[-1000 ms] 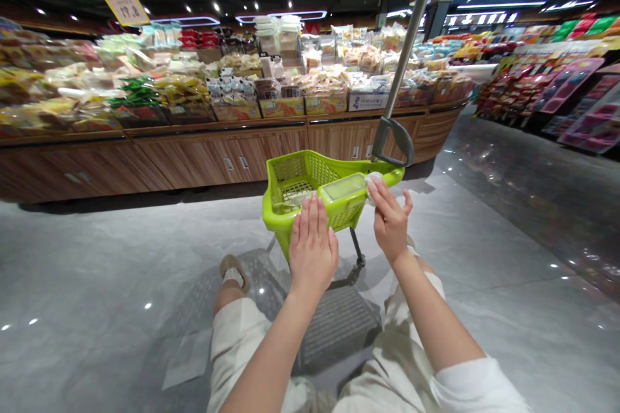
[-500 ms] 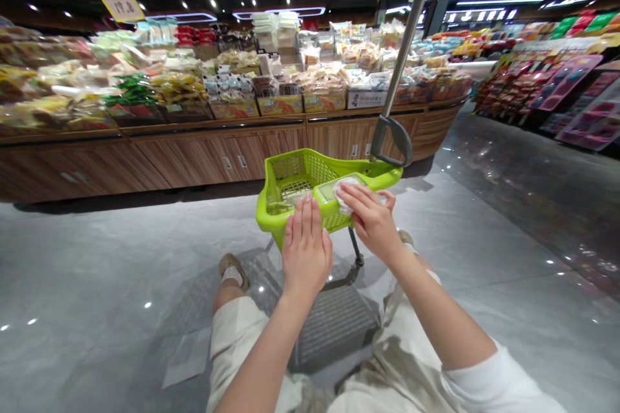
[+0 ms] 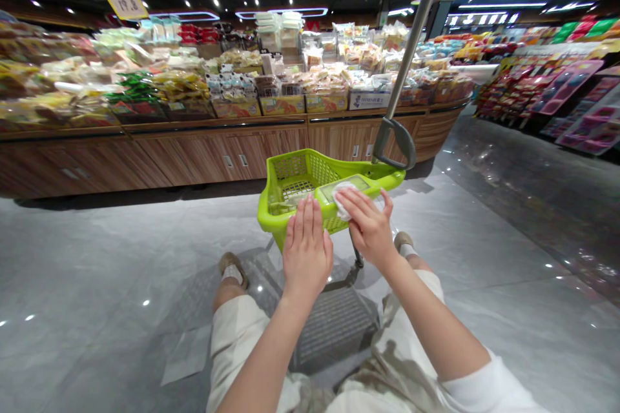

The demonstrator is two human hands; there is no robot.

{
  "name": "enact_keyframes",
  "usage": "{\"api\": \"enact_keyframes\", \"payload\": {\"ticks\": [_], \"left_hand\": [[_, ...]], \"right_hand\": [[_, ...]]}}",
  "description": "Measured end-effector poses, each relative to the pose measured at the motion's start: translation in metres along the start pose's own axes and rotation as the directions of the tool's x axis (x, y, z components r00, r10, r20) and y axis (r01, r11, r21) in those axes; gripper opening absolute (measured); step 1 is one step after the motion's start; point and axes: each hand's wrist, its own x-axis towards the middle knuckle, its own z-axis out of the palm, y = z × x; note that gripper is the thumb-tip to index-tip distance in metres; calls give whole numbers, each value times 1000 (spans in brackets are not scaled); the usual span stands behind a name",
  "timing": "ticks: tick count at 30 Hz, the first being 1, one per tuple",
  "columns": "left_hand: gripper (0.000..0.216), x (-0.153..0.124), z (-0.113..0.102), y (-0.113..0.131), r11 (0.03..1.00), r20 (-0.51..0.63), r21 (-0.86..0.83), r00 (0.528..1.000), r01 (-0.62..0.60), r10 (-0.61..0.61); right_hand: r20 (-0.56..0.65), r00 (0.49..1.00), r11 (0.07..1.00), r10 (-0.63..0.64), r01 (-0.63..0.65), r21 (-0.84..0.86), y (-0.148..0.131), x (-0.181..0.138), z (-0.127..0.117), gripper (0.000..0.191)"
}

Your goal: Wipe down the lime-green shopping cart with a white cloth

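Observation:
A lime green shopping basket (image 3: pixel 290 174) on wheels stands on the floor just in front of me. My left hand (image 3: pixel 307 250) lies flat with fingers together on the near rim of the basket. My right hand (image 3: pixel 369 226) presses a white cloth (image 3: pixel 341 199) onto the rim's flat panel (image 3: pixel 356 182). A grey pull handle (image 3: pixel 404 55) rises from the basket's right corner.
A long wooden display counter (image 3: pixel 217 148) heaped with packaged food runs across the back. Red and pink shelves (image 3: pixel 552 90) stand at the right. Glossy grey floor (image 3: pixel 97 271) surrounds me. A yellow price sign (image 3: pixel 124 2) hangs upper left.
My right hand with the cloth has slid leftward from the panel's right end onto the panel. The left hand has stayed on the rim.

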Motion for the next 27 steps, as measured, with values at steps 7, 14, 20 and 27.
{"api": "enact_keyframes", "payload": {"ticks": [7,14,20,27], "left_hand": [[68,0,-2,1,1000,1,-20,1000,9,-9],[70,-1,-3,-2,1000,7,-1,1000,7,-7],[69,-1,-4,1,1000,2,4,1000,-5,5],[71,2,-1,4,1000,6,1,1000,6,-6]], "right_hand": [[-249,891,920,380,-391,6,23,-2,11,56],[39,993,993,-112,111,26,-12,-17,13,61],[-317,911,963,264,-268,30,48,-25,23,60],[-71,993,996,-92,90,-28,-7,-30,34,61]]}}
